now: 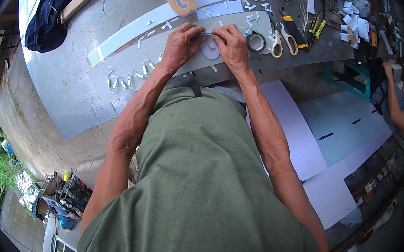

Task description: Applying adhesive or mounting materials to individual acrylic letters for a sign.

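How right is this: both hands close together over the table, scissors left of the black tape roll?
Not left: the head view shows the scissors lying right of the black tape roll. The left hand and right hand are close together over the table.

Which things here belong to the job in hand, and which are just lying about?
Apparently in the job:
small piece between left hand and right hand
pale curved piece beneath
wired white modules

Probably lying about:
dark cloth
yellow-handled tool
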{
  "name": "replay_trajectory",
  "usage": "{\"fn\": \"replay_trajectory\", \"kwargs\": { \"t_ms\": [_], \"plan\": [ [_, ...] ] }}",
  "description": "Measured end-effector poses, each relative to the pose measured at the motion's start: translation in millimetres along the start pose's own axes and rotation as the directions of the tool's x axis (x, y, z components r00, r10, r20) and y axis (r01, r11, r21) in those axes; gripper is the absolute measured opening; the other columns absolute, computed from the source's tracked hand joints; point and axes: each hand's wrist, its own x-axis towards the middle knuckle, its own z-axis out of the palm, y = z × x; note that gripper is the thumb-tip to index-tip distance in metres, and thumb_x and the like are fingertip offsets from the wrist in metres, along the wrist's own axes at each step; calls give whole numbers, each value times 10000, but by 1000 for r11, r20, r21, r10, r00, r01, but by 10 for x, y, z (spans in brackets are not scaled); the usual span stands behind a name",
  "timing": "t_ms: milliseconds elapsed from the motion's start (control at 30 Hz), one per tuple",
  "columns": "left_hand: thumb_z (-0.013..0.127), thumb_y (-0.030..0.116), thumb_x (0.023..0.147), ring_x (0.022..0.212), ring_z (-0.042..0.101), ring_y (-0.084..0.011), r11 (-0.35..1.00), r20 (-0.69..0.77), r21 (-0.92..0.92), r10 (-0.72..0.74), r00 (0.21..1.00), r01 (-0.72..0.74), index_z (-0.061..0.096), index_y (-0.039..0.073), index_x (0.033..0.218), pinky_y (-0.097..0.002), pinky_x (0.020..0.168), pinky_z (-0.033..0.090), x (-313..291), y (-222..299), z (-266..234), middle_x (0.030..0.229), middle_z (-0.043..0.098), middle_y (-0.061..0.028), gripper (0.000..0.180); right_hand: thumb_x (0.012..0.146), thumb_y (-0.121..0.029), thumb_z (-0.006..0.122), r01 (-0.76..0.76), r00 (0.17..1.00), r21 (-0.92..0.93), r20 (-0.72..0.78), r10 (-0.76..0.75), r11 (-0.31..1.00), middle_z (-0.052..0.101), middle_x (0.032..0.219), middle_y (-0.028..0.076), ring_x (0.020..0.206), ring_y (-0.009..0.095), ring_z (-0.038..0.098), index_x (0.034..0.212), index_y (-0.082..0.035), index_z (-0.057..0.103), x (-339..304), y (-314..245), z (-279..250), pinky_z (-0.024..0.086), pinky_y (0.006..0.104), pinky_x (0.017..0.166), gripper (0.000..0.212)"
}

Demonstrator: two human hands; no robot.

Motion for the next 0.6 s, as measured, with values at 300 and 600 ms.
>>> {"fn": "replay_trajectory", "kwargs": {
  "t_ms": [300, 600],
  "plan": [
    [791, 88, 830, 855, 720, -301, 999, 33, -43, -7, 999, 9, 764, 54, 1031, -379, 747, 584, 23, 36, -50, 988, 722, -110, 206, 857, -74, 779, -3, 1000, -7, 10, 3, 1000, 655, 933, 96, 825, 273, 690, 1011, -78, 768, 0, 47, 18, 553, 373, 722, 155],
    [764, 78, 843, 855, 714, -309, 1000, 26, 5, 17, 1000, -17, 767, 58, 1021, -381, 754, 577, 36, 59, -59, 973, 722, -114, 179, 851, -79, 781, 11, 1000, 9, -19, -11, 1000, 658, 928, 101, 820, 287, 689, 1008, -80, 770, -8, 80, 49, 552, 380, 722, 158]
  ]
}}
